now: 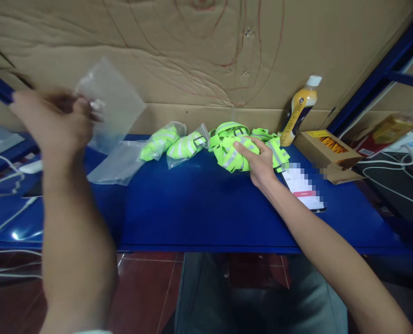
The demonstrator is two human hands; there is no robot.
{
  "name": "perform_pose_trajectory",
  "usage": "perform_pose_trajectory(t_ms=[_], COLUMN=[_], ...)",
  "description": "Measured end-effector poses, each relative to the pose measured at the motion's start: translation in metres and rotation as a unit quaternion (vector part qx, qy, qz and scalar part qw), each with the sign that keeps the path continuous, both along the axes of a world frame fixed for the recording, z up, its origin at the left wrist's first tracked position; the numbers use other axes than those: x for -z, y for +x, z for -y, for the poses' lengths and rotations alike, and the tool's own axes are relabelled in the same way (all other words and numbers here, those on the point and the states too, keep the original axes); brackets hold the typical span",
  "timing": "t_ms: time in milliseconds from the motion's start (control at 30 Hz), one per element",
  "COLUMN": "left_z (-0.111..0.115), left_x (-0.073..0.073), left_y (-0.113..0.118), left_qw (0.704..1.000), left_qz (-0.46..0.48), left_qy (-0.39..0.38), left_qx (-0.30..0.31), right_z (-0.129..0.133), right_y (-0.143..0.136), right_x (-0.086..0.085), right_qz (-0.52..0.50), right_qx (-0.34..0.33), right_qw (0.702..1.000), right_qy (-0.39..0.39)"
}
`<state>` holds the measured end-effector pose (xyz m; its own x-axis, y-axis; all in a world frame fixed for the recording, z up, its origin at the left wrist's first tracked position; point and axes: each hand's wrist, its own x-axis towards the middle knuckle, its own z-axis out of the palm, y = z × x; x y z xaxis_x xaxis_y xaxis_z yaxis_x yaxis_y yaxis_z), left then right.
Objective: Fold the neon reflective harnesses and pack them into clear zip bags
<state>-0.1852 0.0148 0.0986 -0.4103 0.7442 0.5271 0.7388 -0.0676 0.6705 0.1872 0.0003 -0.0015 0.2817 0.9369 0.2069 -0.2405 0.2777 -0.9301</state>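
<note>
My left hand (55,123) is raised at the left and pinches a clear plastic bag (114,104) by its top edge; the hand is blurred. My right hand (260,162) rests on a pile of neon yellow-green reflective straps (232,141) at the back of the blue shelf (206,208), fingers closed around one bundle of them. To the left of the pile lie two bagged straps (174,144) in clear plastic. Another flat clear bag (117,164) lies on the shelf under the raised one.
A phone (305,188) lies by my right wrist. Behind it stand a yellow drink bottle (298,111) and an open cardboard box (326,150). White cables (394,181) run at the right and left. A cardboard wall (199,55) backs the shelf.
</note>
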Motion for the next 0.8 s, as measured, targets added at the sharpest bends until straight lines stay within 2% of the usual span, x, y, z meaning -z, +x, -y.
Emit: perform_pose_trajectory(t_ms=[33, 67, 133, 200, 267, 300, 367, 433, 500, 633, 700, 800], left_z=[0.008, 0.013, 0.011, -0.005, -0.026, -0.034, -0.041, -0.034, -0.017, 0.012, 0.016, 0.011], left_x=[-0.009, -0.014, -0.010, 0.008, 0.032, 0.043, 0.055, 0.057, 0.055, 0.060, 0.069, 0.080], left_y=[0.011, 0.021, 0.035, 0.044, 0.052, 0.056, 0.068, 0.086, 0.107, 0.146, 0.156, 0.158], left_qw=[0.995, 0.983, 0.967, 0.952, 0.925, 0.921, 0.946, 0.957, 0.936, 0.871, 0.840, 0.801], left_qz=[0.046, 0.093, 0.126, 0.093, 0.030, -0.007, -0.067, -0.133, -0.211, -0.328, -0.385, -0.449], left_qy=[0.082, 0.105, 0.027, -0.132, -0.226, -0.220, -0.122, 0.006, 0.080, 0.053, 0.037, 0.026], left_qx=[0.043, 0.120, 0.221, 0.261, 0.303, 0.320, 0.293, 0.258, 0.271, 0.361, 0.381, 0.394], right_z=[-0.001, -0.001, -0.002, -0.004, -0.005, -0.006, -0.007, -0.009, -0.009, -0.010, -0.010, -0.009], right_y=[0.001, 0.002, 0.003, 0.005, 0.006, 0.007, 0.009, 0.011, 0.011, 0.012, 0.012, 0.012], right_x=[0.000, -0.001, -0.002, -0.002, -0.002, -0.002, -0.001, -0.001, 0.000, -0.001, -0.002, -0.003], right_qz=[-0.005, -0.012, -0.026, -0.042, -0.049, -0.047, -0.036, -0.025, -0.019, -0.016, -0.025, -0.036], right_qx=[-0.001, -0.002, -0.005, -0.006, -0.002, 0.002, 0.012, 0.019, 0.027, 0.040, 0.038, 0.035], right_qw=[1.000, 1.000, 1.000, 0.999, 0.998, 0.999, 0.999, 0.999, 0.999, 0.999, 0.999, 0.999], right_qy=[-0.005, -0.009, -0.017, -0.024, -0.025, -0.023, -0.019, -0.018, -0.017, -0.015, -0.011, -0.007])
